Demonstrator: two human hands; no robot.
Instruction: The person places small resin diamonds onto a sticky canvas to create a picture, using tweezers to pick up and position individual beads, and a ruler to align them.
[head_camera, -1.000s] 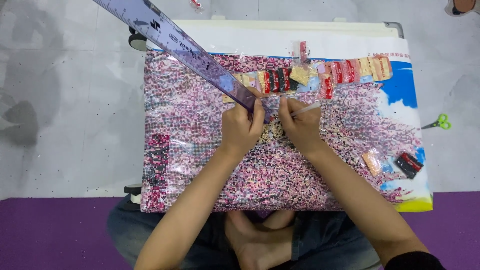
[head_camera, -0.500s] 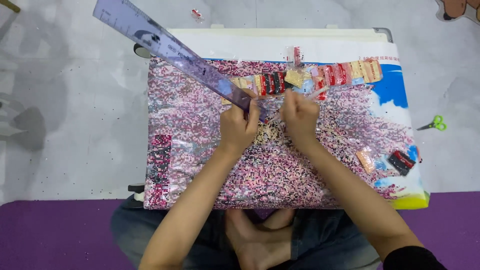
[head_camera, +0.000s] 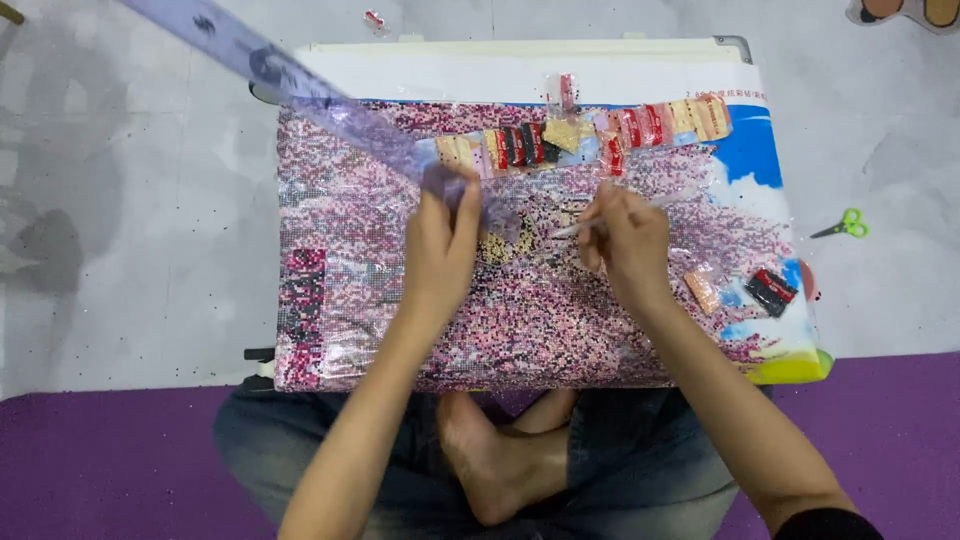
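left hand (head_camera: 440, 245): closed on near end of long clear ruler (head_camera: 290, 85), blurred, slanting up-left past canvas edge. right hand (head_camera: 622, 243): pinched shut on thin pen-like tool (head_camera: 580, 226), tip pointing left, at or just above canvas, can't tell which. hands apart, small gold patch betw. them. bead-mosaic canvas (head_camera: 340, 320): pink/white grid, lies flat on white case (head_camera: 520, 62) over crossed legs; blue sky strip at rt edge. row of small bead packets (head_camera: 590, 135): red, black, tan, along top of canvas, just beyond both hands. 2 loose packets (head_camera: 745, 290): near rt hand, lower rt of canvas. green scissors (head_camera: 842, 225): on grey floor, well apart, rt. purple mat (head_camera: 100, 465): under the person.
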